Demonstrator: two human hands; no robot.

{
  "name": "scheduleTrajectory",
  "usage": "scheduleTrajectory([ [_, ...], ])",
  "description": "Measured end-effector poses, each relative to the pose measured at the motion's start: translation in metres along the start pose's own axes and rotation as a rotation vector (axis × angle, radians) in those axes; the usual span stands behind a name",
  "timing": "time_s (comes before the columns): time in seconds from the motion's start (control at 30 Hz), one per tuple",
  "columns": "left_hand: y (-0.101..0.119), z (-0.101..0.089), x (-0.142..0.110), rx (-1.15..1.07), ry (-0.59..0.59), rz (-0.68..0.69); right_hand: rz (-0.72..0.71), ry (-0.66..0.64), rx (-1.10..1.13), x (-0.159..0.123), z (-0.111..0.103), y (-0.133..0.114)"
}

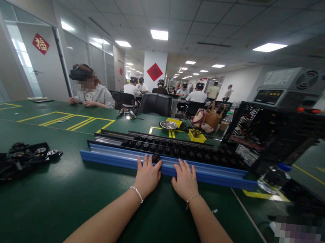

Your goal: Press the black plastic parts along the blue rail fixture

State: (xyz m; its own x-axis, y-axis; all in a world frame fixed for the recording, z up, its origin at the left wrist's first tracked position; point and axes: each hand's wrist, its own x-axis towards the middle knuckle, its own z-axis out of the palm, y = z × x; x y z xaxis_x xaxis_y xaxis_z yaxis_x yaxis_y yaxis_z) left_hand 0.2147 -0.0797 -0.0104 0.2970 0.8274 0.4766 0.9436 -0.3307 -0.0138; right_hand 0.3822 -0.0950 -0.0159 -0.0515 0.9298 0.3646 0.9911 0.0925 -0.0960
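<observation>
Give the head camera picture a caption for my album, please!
Left hand by a small black part, right hand at a long blue rail, green table below.

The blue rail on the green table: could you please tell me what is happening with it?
A person's left hand and right hand are on the near edge of the blue rail. A small black part is by the left hand. Behind the rail, black parts sit in rows; a dark heap lies on the table at left.
</observation>
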Motion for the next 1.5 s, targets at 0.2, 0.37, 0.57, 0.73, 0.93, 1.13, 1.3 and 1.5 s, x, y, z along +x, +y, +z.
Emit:
scheduleTrajectory([
  [0.2,-0.0027,-0.001,0.0012,0.009,-0.013,-0.003,-0.006,0.01,0.007,0.0001,0.0005,0.0008],
  [0.37,-0.0048,-0.0009,0.0022,0.015,-0.025,-0.007,-0.007,0.0,0.009,0.0001,-0.0005,0.0007],
  [0.57,-0.0059,-0.0004,0.0019,-0.003,-0.021,-0.016,-0.006,0.003,0.013,0.0003,-0.0012,0.0004],
  [0.73,-0.0051,-0.0007,0.002,-0.009,-0.016,-0.023,-0.011,0.01,0.015,0.0002,-0.0005,0.0009],
  [0.93,-0.0045,-0.0001,0.0022,0.002,-0.019,-0.028,-0.001,0.004,0.012,0.0004,-0.0003,0.0006],
  [1.13,-0.0045,0.0008,0.0022,0.0,-0.024,-0.039,-0.004,0.006,0.007,0.0009,0.0011,0.0012],
  [1.3,-0.0045,-0.0011,0.0022,-0.007,-0.031,-0.041,-0.006,0.007,0.002,0.0005,0.0017,0.0013],
  [1.5,-0.0064,-0.0023,0.0026,-0.016,-0.032,-0.05,-0.006,0.007,0.006,0.0011,0.0013,0.0012],
])
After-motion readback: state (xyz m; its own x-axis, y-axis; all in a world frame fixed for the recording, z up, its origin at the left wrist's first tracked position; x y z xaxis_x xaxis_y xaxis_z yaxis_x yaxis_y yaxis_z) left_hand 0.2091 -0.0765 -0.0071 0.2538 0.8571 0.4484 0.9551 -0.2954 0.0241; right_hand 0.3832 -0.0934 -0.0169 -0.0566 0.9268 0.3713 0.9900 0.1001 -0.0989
